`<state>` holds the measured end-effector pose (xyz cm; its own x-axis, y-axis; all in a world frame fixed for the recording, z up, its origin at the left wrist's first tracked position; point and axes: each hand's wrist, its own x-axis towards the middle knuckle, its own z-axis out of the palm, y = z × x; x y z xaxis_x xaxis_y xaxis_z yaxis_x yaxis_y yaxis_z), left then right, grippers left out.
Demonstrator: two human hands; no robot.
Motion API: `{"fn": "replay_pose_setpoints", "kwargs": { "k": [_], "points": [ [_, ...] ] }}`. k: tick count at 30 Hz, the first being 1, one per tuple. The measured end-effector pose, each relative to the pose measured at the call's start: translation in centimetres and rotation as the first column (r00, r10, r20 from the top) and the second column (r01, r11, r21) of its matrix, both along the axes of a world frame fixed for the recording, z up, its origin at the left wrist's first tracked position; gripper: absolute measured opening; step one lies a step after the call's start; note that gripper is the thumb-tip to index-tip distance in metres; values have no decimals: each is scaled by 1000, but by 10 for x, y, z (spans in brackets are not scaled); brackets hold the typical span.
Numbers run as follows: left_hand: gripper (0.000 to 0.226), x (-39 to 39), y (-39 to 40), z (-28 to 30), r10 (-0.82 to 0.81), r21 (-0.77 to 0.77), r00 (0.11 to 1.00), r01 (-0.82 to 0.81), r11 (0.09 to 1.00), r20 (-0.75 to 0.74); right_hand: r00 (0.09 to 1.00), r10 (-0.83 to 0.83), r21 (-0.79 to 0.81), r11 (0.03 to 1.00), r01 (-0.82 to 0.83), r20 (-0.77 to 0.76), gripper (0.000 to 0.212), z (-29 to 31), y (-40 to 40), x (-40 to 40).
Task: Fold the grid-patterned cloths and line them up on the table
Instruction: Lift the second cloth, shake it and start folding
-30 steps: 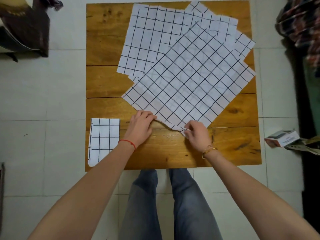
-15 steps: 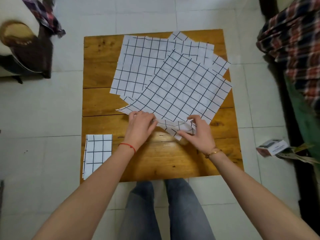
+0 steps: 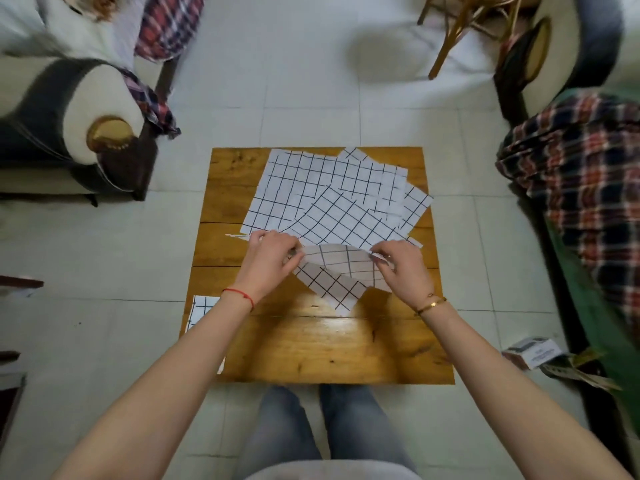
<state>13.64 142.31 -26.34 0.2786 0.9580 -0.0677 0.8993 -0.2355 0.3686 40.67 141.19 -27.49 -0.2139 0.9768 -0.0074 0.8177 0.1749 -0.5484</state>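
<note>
Grid-patterned white cloth (image 3: 341, 220), topmost of the spread pile on the square wooden table (image 3: 311, 341), is pinched at its near edge by my left hand (image 3: 270, 261) and right hand (image 3: 403, 268), corner drooping tableward. Folded grid cloth (image 3: 201, 308) lies beside my left forearm.

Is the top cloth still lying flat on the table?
No, both the left hand and right hand hold the top cloth lifted, its near corner hanging above the table.

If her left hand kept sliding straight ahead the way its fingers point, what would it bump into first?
Probably the right hand: the left hand points rightward along the lifted grid-patterned cloth that both pinch. Depth is hard to judge.
</note>
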Motion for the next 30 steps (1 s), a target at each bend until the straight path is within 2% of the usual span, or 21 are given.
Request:
{"fn": "replay_pose_setpoints", "kwargs": {
  "k": [3, 9, 18, 26, 30],
  "points": [
    [14, 2, 1, 25, 6, 29, 1000, -7, 1000, 17, 1000, -4, -42, 999, 6, 25, 25, 22, 10, 6],
    [8, -11, 0, 59, 44, 56, 998, -46, 997, 33, 995, -75, -17, 997, 74, -69, 19, 63, 22, 14],
    [4, -42, 3, 104, 12, 138, 999, -17, 990, 38, 993, -112, -53, 993, 109, -45, 26, 120, 26, 19],
    [20, -71, 3, 138, -13, 142, 979, -16, 990, 204, 992, -104, -89, 991, 98, -72, 27, 160, 18, 20],
    [12, -85, -3, 157, -48, 175, 978, 12, 985, 205, 990, -66, -68, 996, 58, -124, 37, 176, 11, 18]
  ]
}}
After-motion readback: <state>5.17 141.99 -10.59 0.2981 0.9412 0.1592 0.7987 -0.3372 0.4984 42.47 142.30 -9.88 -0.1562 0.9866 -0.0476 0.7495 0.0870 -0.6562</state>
